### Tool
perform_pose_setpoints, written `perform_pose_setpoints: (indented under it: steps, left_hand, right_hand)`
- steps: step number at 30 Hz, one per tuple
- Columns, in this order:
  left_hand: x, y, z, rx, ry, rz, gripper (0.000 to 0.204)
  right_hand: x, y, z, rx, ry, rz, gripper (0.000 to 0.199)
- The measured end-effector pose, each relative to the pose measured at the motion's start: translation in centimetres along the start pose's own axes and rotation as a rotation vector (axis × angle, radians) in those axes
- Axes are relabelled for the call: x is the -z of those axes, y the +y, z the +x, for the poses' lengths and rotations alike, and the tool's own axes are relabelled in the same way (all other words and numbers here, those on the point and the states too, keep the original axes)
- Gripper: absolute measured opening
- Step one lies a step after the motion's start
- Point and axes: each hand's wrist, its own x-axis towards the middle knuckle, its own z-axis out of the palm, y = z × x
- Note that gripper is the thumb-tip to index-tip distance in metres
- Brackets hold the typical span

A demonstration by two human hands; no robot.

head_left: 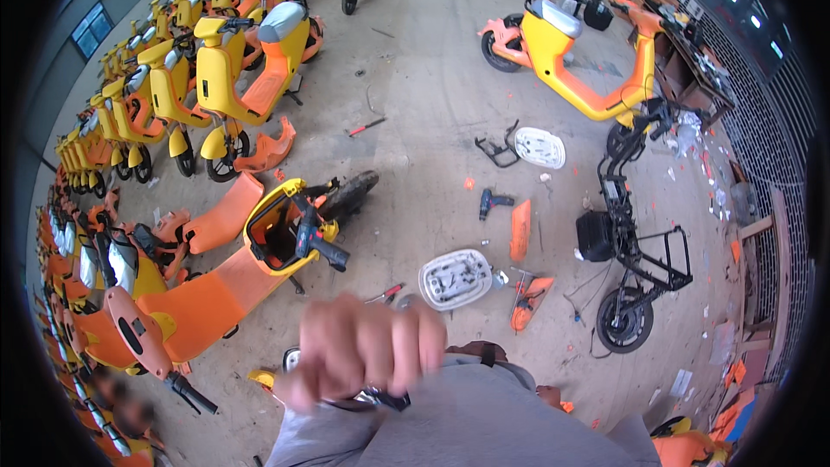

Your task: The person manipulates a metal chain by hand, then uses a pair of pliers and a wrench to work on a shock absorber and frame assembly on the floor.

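My right hand (363,350) is raised close to the camera and blurred, its fingers curled into a fist. A grey sleeve (467,419) runs from it to the lower edge. A small dark metal part (380,399) shows just under the fist, and the fingers seem closed on it; what it is cannot be made out. My left hand is not visible. On the floor beyond the fist lies a white oval cover (456,278), and to the left a yellow and orange scooter (251,268) lies tipped over.
Rows of yellow and orange scooters (173,78) fill the left side. A stripped black scooter frame (635,251) stands at right, with a yellow scooter (579,60) behind it. A cordless drill (493,202), orange panels (520,229) and a second white cover (539,147) lie on the concrete floor.
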Motion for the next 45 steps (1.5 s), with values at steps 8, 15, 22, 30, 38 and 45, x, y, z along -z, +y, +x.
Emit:
perform_pose_setpoints:
  steps: [8, 15, 22, 30, 38, 45]
  left_hand:
    - [14.4, 2.1, 7.7, 0.140, 0.391, 0.298, 0.034]
    - [19.2, 1.6, 16.5, 0.036, -0.067, -0.078, 0.038]
    - [31.2, -5.0, 32.3, 0.228, -0.359, -0.255, 0.029]
    - [44.2, -13.5, 49.2, 0.148, -0.497, -0.275, 0.033]
    - [58.9, -19.5, 61.1, -0.107, -0.616, -0.186, 0.033]
    - [77.8, -22.7, 72.2, -0.226, -0.562, 0.103, 0.032]
  right_hand:
    - [-7.8, -14.9, 5.4, 0.261, 0.107, -0.418, 0.034]
    - [-12.9, -25.0, 17.1, 0.343, 0.100, -0.569, 0.036]
    - [-16.7, -44.7, 27.4, 0.382, 0.019, -0.499, 0.035]
    - [-17.7, -73.2, 37.1, 0.283, 0.048, -0.070, 0.024]
    - [-19.4, -85.2, 43.6, 0.249, 0.111, -0.058, 0.025]
    - [-24.1, -91.6, 49.1, -0.069, 0.144, -0.138, 0.026]
